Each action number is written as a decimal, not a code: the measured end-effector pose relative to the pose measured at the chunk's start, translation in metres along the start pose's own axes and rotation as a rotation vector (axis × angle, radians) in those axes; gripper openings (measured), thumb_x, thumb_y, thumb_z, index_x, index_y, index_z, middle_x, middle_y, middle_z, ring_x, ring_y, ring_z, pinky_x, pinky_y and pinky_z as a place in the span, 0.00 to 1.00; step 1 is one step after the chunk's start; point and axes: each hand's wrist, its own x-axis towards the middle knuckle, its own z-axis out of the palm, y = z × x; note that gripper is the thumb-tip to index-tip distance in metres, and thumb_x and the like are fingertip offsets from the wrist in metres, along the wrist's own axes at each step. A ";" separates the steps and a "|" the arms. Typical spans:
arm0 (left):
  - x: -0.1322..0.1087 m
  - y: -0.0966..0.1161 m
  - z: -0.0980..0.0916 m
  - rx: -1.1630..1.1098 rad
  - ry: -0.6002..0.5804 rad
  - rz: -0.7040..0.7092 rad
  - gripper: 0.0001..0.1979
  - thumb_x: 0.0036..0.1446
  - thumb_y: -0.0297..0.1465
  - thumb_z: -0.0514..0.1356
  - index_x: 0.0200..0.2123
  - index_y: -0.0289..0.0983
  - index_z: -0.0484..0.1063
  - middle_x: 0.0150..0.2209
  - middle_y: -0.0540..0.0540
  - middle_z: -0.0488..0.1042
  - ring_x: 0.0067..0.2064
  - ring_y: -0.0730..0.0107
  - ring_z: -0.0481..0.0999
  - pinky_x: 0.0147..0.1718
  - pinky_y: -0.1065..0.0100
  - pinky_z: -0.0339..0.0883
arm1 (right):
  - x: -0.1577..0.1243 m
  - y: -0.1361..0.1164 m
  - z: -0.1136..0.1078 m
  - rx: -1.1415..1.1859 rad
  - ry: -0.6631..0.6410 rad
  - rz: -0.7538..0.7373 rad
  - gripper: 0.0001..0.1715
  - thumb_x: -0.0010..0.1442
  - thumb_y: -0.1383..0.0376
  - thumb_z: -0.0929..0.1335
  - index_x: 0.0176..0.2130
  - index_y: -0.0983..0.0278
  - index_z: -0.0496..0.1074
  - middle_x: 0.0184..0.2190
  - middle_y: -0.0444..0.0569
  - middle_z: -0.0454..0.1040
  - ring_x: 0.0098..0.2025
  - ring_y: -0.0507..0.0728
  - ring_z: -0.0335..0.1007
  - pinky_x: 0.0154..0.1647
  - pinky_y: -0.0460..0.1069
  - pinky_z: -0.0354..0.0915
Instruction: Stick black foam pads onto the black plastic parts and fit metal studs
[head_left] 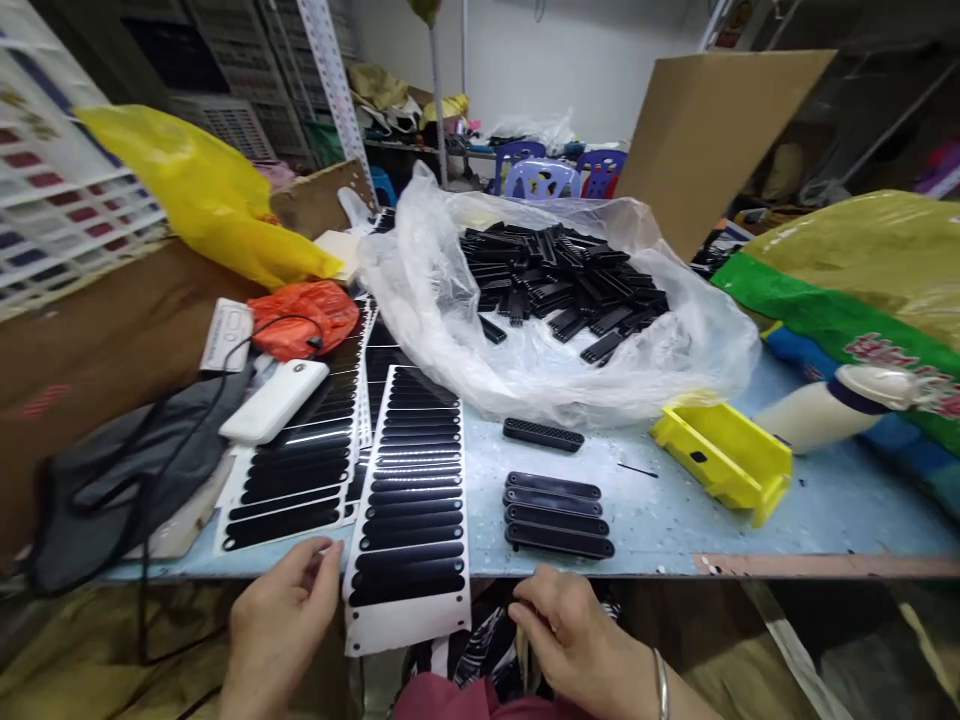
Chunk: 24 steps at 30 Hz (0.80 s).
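Black bars (559, 515) near the worktop's (637, 545) front edge
Left hand (279, 615) curls beside the strip sheet (412, 468), right hand (576, 632) before the bars; grips closed or open, cannot tell.

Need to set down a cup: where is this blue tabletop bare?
Bare tabletop lies between the four aligned black pieces and the yellow bin, toward the front edge, and right of the bin, before the cream bottle. Crowded: the left, with black-strip sheets and a white device; the back, with the plastic bag.

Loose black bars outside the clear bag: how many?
5: a lone bar near the clear bag, four bars side by side nearer the right hand; more may be hidden.
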 end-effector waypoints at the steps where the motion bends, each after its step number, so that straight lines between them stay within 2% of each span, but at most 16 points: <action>1: -0.004 -0.002 -0.001 -0.049 0.010 -0.022 0.13 0.50 0.42 0.56 0.31 0.40 0.75 0.22 0.50 0.78 0.24 0.65 0.77 0.25 0.70 0.66 | 0.003 -0.002 0.008 0.015 -0.014 0.005 0.12 0.63 0.64 0.62 0.39 0.62 0.75 0.34 0.53 0.76 0.37 0.60 0.73 0.39 0.52 0.68; 5: -0.025 -0.018 -0.003 -0.210 -0.003 -0.114 0.14 0.51 0.44 0.58 0.30 0.41 0.76 0.22 0.51 0.78 0.27 0.64 0.79 0.26 0.71 0.68 | 0.006 0.000 0.032 0.105 -0.048 0.046 0.13 0.63 0.64 0.62 0.38 0.64 0.75 0.32 0.53 0.76 0.34 0.59 0.73 0.36 0.51 0.68; 8: -0.038 -0.032 0.004 -0.268 -0.073 -0.186 0.14 0.46 0.44 0.63 0.26 0.40 0.78 0.20 0.50 0.77 0.25 0.64 0.76 0.23 0.71 0.65 | 0.002 0.001 0.038 0.134 -0.016 0.034 0.14 0.63 0.65 0.61 0.34 0.64 0.74 0.29 0.51 0.74 0.30 0.56 0.72 0.32 0.49 0.66; 10: -0.044 -0.035 0.011 -0.440 -0.149 -0.241 0.15 0.40 0.45 0.66 0.23 0.39 0.79 0.20 0.49 0.77 0.25 0.64 0.74 0.23 0.71 0.65 | 0.002 -0.003 0.039 0.126 0.049 -0.017 0.13 0.63 0.67 0.61 0.33 0.65 0.74 0.28 0.50 0.73 0.30 0.56 0.71 0.33 0.48 0.66; 13: -0.048 -0.028 0.020 -0.819 -0.294 -0.386 0.18 0.35 0.45 0.70 0.21 0.36 0.77 0.20 0.48 0.75 0.23 0.69 0.70 0.22 0.72 0.63 | 0.008 -0.010 0.038 0.108 0.158 -0.123 0.11 0.61 0.70 0.62 0.33 0.65 0.73 0.27 0.49 0.72 0.30 0.55 0.70 0.32 0.48 0.65; 16: -0.050 -0.013 0.022 -1.058 -0.435 -0.543 0.17 0.35 0.42 0.72 0.23 0.34 0.77 0.20 0.48 0.75 0.22 0.72 0.68 0.21 0.73 0.62 | 0.018 -0.014 0.038 0.097 0.245 -0.205 0.10 0.61 0.72 0.61 0.32 0.65 0.72 0.25 0.47 0.68 0.27 0.54 0.67 0.29 0.47 0.62; 19: -0.052 0.001 0.022 -1.160 -0.509 -0.564 0.16 0.37 0.39 0.72 0.25 0.32 0.78 0.21 0.48 0.74 0.22 0.73 0.69 0.22 0.73 0.62 | 0.026 -0.016 0.040 0.098 0.303 -0.273 0.10 0.60 0.72 0.61 0.32 0.65 0.71 0.24 0.47 0.67 0.26 0.54 0.65 0.27 0.47 0.60; 24: -0.057 0.012 0.025 -1.260 -0.524 -0.558 0.14 0.39 0.36 0.72 0.26 0.31 0.79 0.21 0.47 0.75 0.22 0.75 0.69 0.22 0.74 0.63 | 0.034 -0.024 0.045 0.104 0.274 -0.313 0.08 0.61 0.72 0.62 0.33 0.65 0.70 0.25 0.47 0.66 0.26 0.54 0.64 0.27 0.47 0.59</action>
